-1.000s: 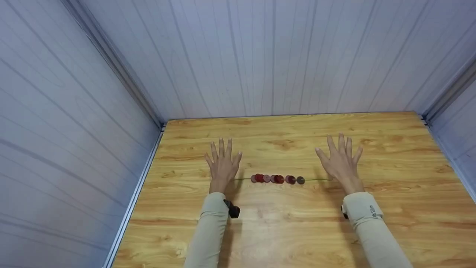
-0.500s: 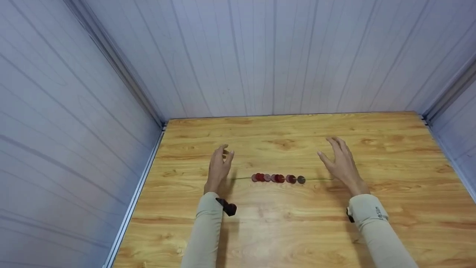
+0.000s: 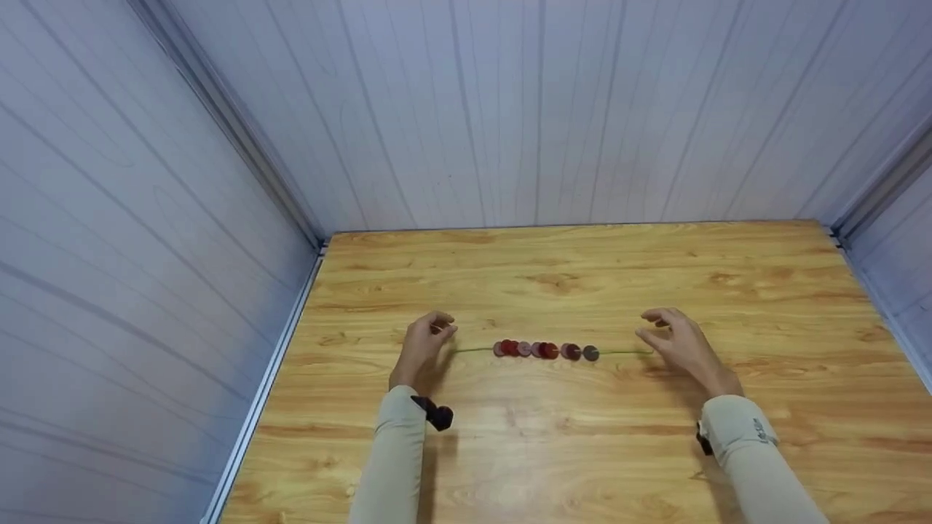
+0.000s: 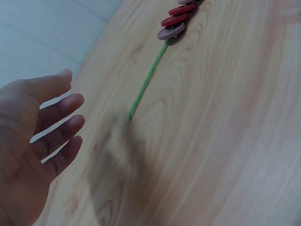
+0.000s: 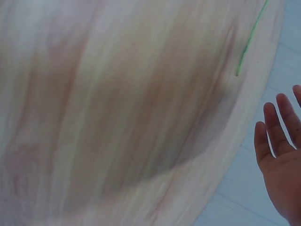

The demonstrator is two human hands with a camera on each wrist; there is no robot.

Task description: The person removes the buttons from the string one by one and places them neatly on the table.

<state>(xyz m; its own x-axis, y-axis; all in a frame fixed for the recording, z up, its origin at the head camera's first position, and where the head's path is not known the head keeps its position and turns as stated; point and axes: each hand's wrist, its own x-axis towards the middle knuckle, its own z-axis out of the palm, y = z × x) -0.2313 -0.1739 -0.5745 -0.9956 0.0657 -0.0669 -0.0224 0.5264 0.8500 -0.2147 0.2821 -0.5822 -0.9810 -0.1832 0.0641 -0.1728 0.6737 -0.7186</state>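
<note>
Several round buttons (image 3: 550,351), red, pink and dark grey, lie in an overlapping row strung on a green cord (image 3: 475,350). The grey button (image 3: 591,353) is at the right end, slightly apart from the others. My left hand (image 3: 422,346) hovers near the cord's left end, fingers loosely bent. In the left wrist view the loose tip of the green cord (image 4: 148,80) lies apart from the fingers. My right hand (image 3: 686,349) hovers by the right end, thumb and fingers apart. The right wrist view shows the cord's tip (image 5: 238,70) away from that hand. Neither hand holds anything.
A wood-grain tabletop (image 3: 553,451) spreads beneath both hands. Pale panelled walls rise at the back (image 3: 502,109), on the left (image 3: 145,291) and on the right (image 3: 895,269). A small dark device (image 3: 435,415) sits on the left wrist.
Both hands, earlier spread flat with straight fingers, have bent their fingers and drawn back and lower toward the cord's ends. The strung buttons have stayed in place.
</note>
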